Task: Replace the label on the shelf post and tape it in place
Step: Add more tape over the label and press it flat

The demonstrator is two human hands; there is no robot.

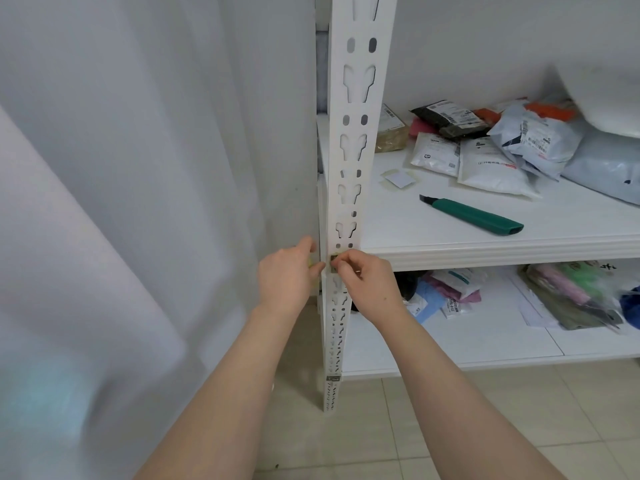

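Observation:
A white slotted shelf post [356, 133] runs down the middle of the view. A small dark label [333, 263] sits on the post at the level of the upper shelf's front edge. My right hand [369, 284] pinches the label with thumb and forefinger. My left hand [289, 275] is at the post's left edge beside the label, fingers curled around the side; something small and yellowish shows at its fingertips. Another small label [333, 378] sits lower on the post. A white square piece with tape [400, 178] lies on the upper shelf.
A green utility knife [474, 215] lies on the upper shelf [502, 252], with several mail bags [485, 147] behind it. More packages [519, 296] fill the lower shelf. White curtain [138, 168] hangs at left. Tiled floor [433, 427] below.

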